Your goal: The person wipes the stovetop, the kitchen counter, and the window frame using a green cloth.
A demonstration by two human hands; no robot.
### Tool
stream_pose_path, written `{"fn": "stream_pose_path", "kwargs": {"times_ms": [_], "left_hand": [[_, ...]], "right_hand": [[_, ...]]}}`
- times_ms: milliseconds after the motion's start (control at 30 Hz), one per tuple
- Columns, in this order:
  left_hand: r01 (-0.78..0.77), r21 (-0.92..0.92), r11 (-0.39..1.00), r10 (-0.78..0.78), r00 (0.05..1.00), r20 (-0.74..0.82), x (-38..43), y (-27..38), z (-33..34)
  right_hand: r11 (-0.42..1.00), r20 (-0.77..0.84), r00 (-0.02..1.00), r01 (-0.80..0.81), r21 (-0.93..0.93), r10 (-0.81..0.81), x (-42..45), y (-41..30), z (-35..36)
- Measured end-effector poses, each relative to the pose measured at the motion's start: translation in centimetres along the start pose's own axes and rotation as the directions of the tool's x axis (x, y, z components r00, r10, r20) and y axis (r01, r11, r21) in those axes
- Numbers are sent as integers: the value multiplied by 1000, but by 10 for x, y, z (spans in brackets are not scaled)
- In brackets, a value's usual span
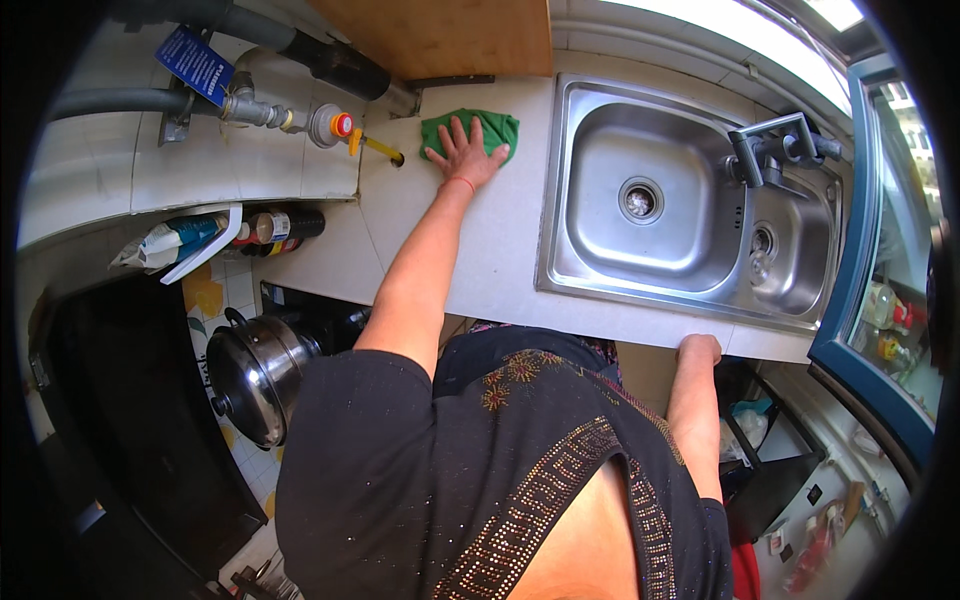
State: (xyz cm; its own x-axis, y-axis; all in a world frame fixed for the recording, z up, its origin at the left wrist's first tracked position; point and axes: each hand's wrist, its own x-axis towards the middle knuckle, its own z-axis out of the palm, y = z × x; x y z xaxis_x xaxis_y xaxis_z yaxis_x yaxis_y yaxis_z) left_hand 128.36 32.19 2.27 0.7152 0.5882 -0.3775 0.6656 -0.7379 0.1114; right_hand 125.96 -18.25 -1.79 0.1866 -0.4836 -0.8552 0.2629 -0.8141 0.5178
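My left hand (469, 156) lies with fingers spread on a folded green cloth (501, 129), pressing it against the light tiled countertop (495, 247). A thin red cord circles that wrist. At the counter's front edge, below the sink, rests my right hand (699, 348) with its fingers curled and no object visible in it; the undersides of the fingers are hidden. To the right of the cloth is a stainless steel double-bowl sink (652, 180), with a drain strainer (640, 200) in the large bowl. Over the small bowl stands a dark angular faucet (772, 150).
A gas valve (327, 125) and yellow hose (382, 148) are left of the cloth, below dark pipes (330, 64). A wooden board (457, 34) stands behind. Bottles (285, 229) and a lidded steel pot (259, 375) are at left. A blue-framed window (847, 300) juts in at right.
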Motion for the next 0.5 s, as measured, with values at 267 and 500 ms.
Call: {"fn": "stream_pose_path", "kwargs": {"times_ms": [267, 500], "left_hand": [[40, 4, 999, -40, 999, -22, 49, -1, -21], [-138, 52, 989, 147, 938, -314, 3, -29, 25]], "right_hand": [[1000, 81, 997, -9, -21, 11, 46, -1, 12], [1000, 4, 1000, -13, 4, 13, 1, 5, -2]]}}
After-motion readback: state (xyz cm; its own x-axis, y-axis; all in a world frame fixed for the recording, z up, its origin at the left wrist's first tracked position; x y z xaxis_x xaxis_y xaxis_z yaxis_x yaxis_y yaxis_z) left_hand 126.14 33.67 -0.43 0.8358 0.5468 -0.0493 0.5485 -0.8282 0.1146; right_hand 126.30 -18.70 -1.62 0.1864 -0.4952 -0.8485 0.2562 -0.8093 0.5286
